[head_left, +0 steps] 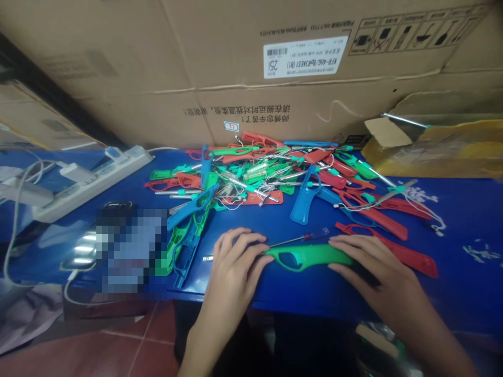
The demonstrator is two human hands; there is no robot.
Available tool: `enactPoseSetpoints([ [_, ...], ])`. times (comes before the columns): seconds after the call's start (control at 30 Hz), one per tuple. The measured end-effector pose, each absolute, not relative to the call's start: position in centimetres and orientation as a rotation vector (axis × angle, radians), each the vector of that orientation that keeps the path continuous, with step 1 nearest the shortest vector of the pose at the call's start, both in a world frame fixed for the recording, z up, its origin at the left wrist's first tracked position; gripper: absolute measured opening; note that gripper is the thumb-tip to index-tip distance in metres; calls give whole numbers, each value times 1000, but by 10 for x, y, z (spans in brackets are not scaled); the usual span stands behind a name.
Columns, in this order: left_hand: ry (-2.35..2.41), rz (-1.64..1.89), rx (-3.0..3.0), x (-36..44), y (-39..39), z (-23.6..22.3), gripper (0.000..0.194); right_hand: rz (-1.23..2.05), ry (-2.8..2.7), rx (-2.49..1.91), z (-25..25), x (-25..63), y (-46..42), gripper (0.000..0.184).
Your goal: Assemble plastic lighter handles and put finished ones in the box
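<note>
While left hand, right hand pinch ends, green plastic casing curves.

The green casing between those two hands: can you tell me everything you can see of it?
The green casing looks like smooth plastic, with a plump body and a loop around an opening that shows blue behind it. It lies roughly sideways, its narrow end pinched by the left hand and its thick end gripped and partly hidden by the right hand. A screwdriver lies just beyond it. Whether it touches the blue table is unclear.
</note>
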State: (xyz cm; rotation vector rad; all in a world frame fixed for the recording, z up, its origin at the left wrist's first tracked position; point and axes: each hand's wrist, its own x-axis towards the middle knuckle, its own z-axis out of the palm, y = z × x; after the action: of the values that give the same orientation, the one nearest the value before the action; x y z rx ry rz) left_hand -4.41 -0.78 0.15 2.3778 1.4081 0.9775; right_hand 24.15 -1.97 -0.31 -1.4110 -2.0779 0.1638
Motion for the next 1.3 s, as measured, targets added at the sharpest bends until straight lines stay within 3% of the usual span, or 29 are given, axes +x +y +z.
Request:
enactPoseSetpoints([
  [1.3,1378,863,2570,-37,-9,8,12,120,-2121,-1443,-7,246,-33,36],
])
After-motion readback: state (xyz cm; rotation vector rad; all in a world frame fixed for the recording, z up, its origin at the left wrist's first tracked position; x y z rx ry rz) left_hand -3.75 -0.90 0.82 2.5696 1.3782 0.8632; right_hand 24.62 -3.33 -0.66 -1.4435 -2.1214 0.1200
